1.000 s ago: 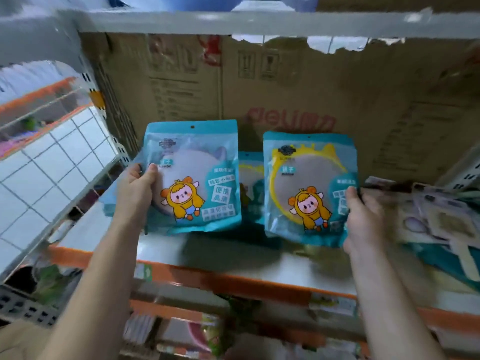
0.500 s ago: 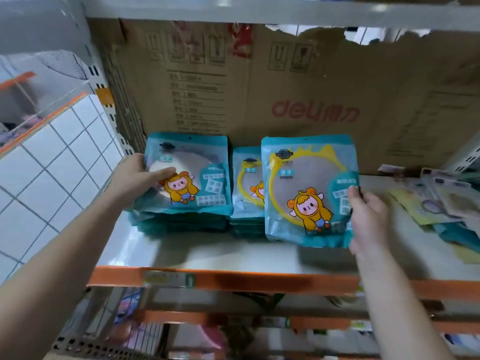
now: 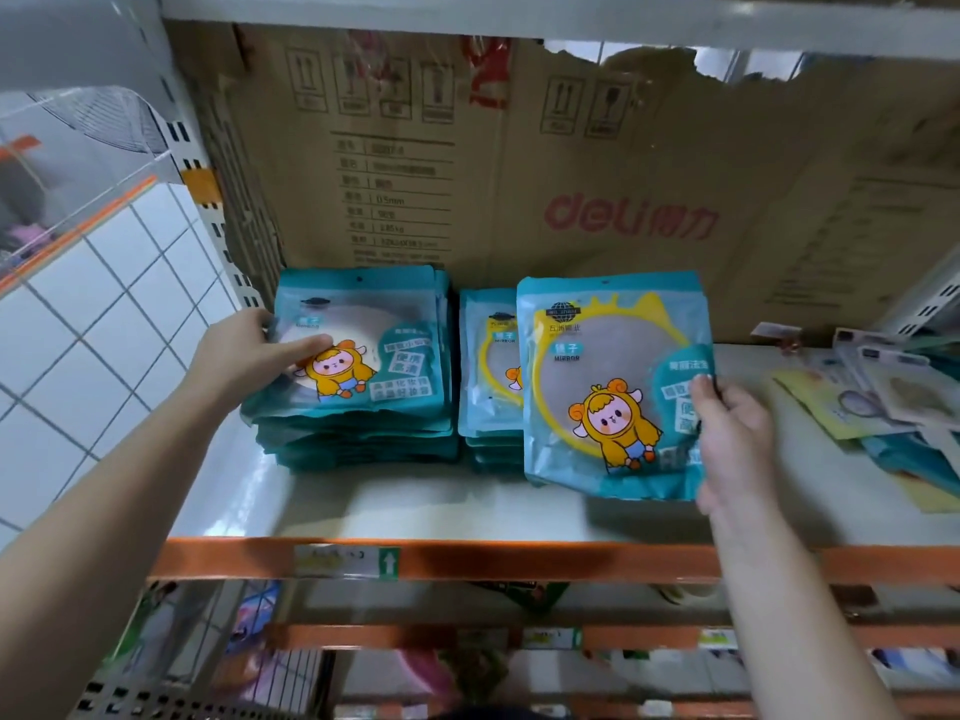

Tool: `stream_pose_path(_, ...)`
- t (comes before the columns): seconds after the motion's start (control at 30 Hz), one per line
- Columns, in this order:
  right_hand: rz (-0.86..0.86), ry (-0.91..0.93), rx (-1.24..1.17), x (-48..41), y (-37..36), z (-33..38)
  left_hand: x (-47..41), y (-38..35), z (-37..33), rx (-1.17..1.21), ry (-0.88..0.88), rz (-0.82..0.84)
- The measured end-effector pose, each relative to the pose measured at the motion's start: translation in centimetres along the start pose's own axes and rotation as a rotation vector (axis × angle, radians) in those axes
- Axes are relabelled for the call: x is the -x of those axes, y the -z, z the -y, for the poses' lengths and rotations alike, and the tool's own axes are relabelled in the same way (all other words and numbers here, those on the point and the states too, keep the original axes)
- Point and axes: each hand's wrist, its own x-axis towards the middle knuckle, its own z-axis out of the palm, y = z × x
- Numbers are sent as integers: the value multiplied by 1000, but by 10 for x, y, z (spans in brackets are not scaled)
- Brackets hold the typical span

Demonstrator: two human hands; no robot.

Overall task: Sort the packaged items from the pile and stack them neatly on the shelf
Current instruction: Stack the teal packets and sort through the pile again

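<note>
Head view: one pack on the stack, one in the air

Shows left grip [image 3: 260, 350] curled round the left edge of the top pack [image 3: 374, 350] on the left stack [image 3: 358, 439], thumb across its face. Shows right grip [image 3: 727, 433] pinching the yellow pack [image 3: 597, 366] by its right edge, upright over the shelf [image 3: 415, 506] and in front of the middle stack [image 3: 488, 402]. Leaves the pile [image 3: 883, 402] loose, well apart to the right. Looks light, thin and stiff, with slick film likely to slide; probably fragile, being a mirror. Best to take by a side edge, thumb on the face, and lay flat rather than drop.
</note>
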Motion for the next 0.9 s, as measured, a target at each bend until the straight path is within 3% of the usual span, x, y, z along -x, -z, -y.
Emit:
stream_pose_path(0.23, 10, -16, 33, 3, 1, -3, -4, -11, 3, -73, -79, -61)
stream_pose_path(0.43, 18, -31, 29, 5, 3, 1, -12, -10, 5, -216, -6, -45)
stream_pose_path(0.53, 52, -46, 12, 3, 2, 9, 0, -18, 2, -343, -173, -218)
stream_pose_path(0.73, 273, -113, 12, -17, -26, 28, 81, -77, -19, -240, -745, -459)
stream_pose_path(0.9, 371, -145, 110, -35, -50, 32, 130, -126, -11, -221, -819, -517)
